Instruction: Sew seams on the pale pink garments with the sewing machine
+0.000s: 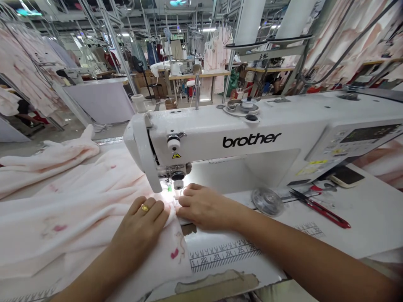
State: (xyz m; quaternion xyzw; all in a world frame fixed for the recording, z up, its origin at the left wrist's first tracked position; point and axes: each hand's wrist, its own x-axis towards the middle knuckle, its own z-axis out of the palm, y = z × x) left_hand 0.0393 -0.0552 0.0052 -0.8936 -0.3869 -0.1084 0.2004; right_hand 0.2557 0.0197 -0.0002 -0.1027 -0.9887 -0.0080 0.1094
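A white sewing machine (201, 138) stands across the table, its needle area lit brightly. Pale pink fabric (103, 205) with small red prints spreads over the left side and runs up to the needle. My left hand (146, 218), with a gold ring, presses on this fabric just in front of the needle, its fingers bent and closed on the cloth. My right hand (203, 205) is beside the needle on the right, fingers curled together at the fabric's edge. The fingertips of both hands are partly hidden by glare and cloth.
On the table's right lie a clear round bobbin case (267, 201), red-handled thread snips (321, 209) and a phone-like object (346, 176). A printed ruler (225, 253) runs along the front. Thread cones (250, 21) stand behind the machine; garments (25, 71) hang at left.
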